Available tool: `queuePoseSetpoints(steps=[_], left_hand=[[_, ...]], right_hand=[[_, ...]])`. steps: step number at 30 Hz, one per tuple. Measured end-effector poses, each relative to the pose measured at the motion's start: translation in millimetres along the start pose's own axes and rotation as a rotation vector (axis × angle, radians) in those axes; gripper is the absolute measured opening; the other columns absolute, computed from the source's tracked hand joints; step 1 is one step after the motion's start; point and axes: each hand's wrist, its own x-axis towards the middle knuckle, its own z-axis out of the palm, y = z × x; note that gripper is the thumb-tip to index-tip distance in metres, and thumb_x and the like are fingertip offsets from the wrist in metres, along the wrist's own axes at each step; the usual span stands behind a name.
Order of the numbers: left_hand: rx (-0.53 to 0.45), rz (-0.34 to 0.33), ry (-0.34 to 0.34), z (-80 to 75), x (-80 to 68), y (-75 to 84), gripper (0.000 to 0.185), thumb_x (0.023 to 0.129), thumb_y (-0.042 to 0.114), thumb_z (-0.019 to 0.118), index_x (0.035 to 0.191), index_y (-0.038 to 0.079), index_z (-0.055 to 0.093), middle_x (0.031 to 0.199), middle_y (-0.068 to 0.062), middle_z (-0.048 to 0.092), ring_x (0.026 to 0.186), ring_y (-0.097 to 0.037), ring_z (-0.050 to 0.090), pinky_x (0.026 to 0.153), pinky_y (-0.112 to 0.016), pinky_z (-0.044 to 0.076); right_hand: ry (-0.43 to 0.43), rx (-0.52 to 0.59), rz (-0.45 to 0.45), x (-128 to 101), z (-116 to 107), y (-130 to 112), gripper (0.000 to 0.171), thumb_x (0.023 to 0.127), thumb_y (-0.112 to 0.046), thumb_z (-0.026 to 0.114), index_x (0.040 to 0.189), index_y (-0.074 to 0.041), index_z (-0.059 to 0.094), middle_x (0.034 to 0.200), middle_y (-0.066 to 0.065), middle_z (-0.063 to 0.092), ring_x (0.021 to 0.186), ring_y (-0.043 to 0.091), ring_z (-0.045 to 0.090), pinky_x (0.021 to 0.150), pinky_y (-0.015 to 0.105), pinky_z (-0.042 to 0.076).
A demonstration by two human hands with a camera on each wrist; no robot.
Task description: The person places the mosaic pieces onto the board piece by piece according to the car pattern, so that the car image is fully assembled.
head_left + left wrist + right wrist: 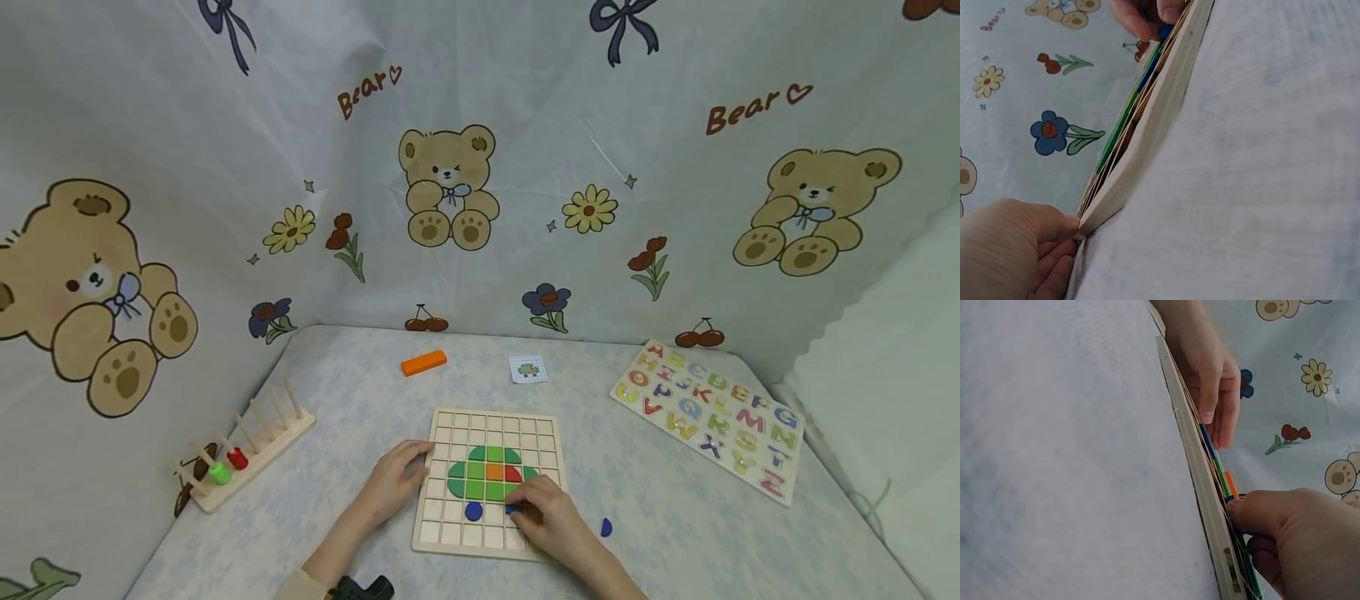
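Note:
A wooden grid board [453,533] lies on the table with flat coloured pieces in its squares: several green ones, an orange square [495,472], a red piece [512,473] and a blue round shape [473,512]. My left hand [393,479] rests at the board's left edge, its thumb [1054,223] touching the wooden rim and its fingers relaxed. Over the lower right squares, my right hand [551,517] pinches a small blue piece [1230,499] between thumb and fingers, low against the board. Fingers partly cover that piece. To the right of this hand lies a loose blue half-circle piece [606,527].
On the left stands a wooden peg rack [258,458] with green and red beads. An orange block [423,362] and a small picture card [528,369] lie behind the board. An alphabet board [712,417] is at the right. A bear-printed cloth [525,275] hangs behind the table.

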Motion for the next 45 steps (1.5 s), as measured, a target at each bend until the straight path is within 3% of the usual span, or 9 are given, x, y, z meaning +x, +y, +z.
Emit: queuePoseSetpoints(steps=[20, 28, 31, 35, 39, 45], left_hand=[[0.009, 0.000, -0.009, 0.2, -0.6, -1.7, 0.038, 0.090, 0.006, 0.063, 0.128, 0.005, 0.058, 0.126, -0.005, 0.056, 0.120, -0.023, 0.050, 0.098, -0.044, 0.041], [0.010, -0.003, -0.009, -0.6, -1.4, -1.6, 0.039, 0.090, 0.006, 0.063, 0.128, 0.005, 0.058, 0.126, -0.004, 0.056, 0.120, -0.022, 0.050, 0.098, -0.043, 0.041], [0.003, -0.001, -0.008, -0.8, -1.9, -1.0, 0.039, 0.089, 0.005, 0.064, 0.128, 0.004, 0.058, 0.125, -0.005, 0.057, 0.119, -0.022, 0.051, 0.097, -0.043, 0.042], [-0.003, 0.005, -0.013, 0.0, -1.9, -1.1, 0.039, 0.089, 0.005, 0.064, 0.128, 0.004, 0.058, 0.125, -0.005, 0.057, 0.119, -0.023, 0.051, 0.097, -0.044, 0.042], [-0.003, 0.009, -0.014, 0.7, -1.1, -2.3, 0.039, 0.090, 0.005, 0.064, 0.128, 0.004, 0.058, 0.125, -0.005, 0.057, 0.119, -0.022, 0.051, 0.097, -0.043, 0.042], [0.003, 0.017, -0.009, 0.7, -0.3, -2.8, 0.039, 0.090, 0.006, 0.063, 0.128, 0.004, 0.058, 0.125, -0.005, 0.057, 0.118, -0.022, 0.052, 0.097, -0.043, 0.042]], right_hand=[[-0.021, -0.005, 0.023, -2, -3, -2, 0.025, 0.075, 0.002, 0.076, 0.092, -0.015, 0.069, 0.091, -0.007, 0.061, 0.085, 0.008, 0.054, 0.072, 0.025, 0.050], [0.010, 0.006, 0.006, -2, -1, 0, 0.025, 0.074, 0.002, 0.077, 0.092, -0.014, 0.070, 0.092, -0.005, 0.062, 0.085, 0.008, 0.055, 0.071, 0.022, 0.049], [0.020, 0.064, 0.036, -1, -3, -2, 0.023, 0.076, -0.001, 0.076, 0.094, -0.014, 0.069, 0.093, -0.004, 0.063, 0.085, 0.010, 0.056, 0.069, 0.023, 0.051], [-0.001, 0.248, 0.158, 1, -12, -7, 0.015, 0.084, -0.008, 0.072, 0.098, -0.009, 0.069, 0.094, 0.003, 0.065, 0.080, 0.015, 0.058, 0.067, 0.026, 0.052], [-0.048, 0.414, 0.290, 7, -35, -17, 0.017, 0.088, -0.008, 0.067, 0.103, 0.000, 0.066, 0.099, 0.015, 0.064, 0.087, 0.024, 0.060, 0.077, 0.036, 0.052], [-0.103, 0.446, 0.346, 0, -82, -8, 0.019, 0.090, -0.006, 0.064, 0.108, -0.001, 0.065, 0.106, 0.017, 0.063, 0.097, 0.022, 0.059, 0.085, 0.034, 0.049]])
